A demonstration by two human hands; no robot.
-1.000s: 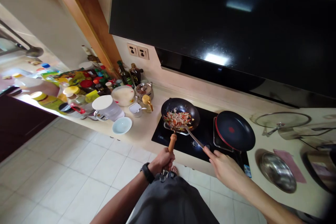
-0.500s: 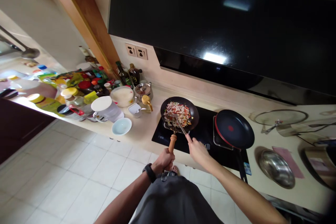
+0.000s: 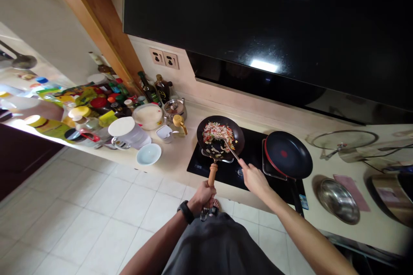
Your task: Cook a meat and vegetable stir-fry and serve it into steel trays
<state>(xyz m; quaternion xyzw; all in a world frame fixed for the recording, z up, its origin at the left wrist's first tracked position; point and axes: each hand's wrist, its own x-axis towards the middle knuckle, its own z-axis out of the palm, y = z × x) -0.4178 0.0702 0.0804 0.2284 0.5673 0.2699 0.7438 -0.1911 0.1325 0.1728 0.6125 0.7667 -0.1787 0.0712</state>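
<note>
Around the view's centre: glass lid [image 3: 344, 141] at three o'clock, metal bowl [image 3: 339, 200] at four — beside a pink cloth [image 3: 359, 197] — and light-blue bowl [image 3: 149, 154] at eight, near a white-lidded pitcher [image 3: 133, 136].

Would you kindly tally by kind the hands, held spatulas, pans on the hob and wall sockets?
Hands: 2 (left hand, right hand)
Held spatulas: 1 (spatula)
Pans: 2 (wok, frying pan)
Sockets: 2
Total: 7
</note>
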